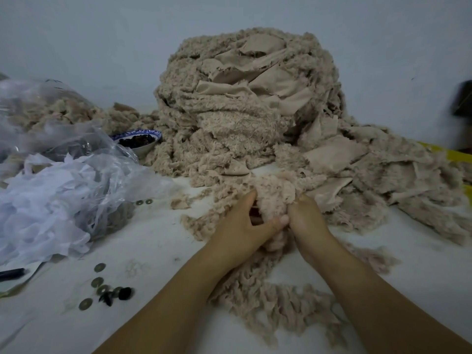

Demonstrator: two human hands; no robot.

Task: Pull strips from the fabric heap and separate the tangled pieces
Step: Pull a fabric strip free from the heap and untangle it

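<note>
A tall heap of beige fluffy fabric strips (pixel 245 103) stands at the middle back of the white table (pixel 158 251) and spills to the right. At its front foot lies a tangled clump of the same fabric (pixel 273 198). My left hand (pixel 245 223) grips the clump from the left, thumb across its front. My right hand (pixel 306 221) grips it from the right, fingers buried in the fluff. A loose fluffy strip (pixel 270 302) trails from the clump toward me between my forearms.
Clear plastic bags with white scraps (pixel 51 200) and beige fluff (pixel 51 111) fill the left side. A blue-rimmed bowl of dark pieces (pixel 139 140) sits beside the heap. Several coins and black bits (pixel 107 290) lie front left. A dark pen (pixel 11 273) is at the left edge.
</note>
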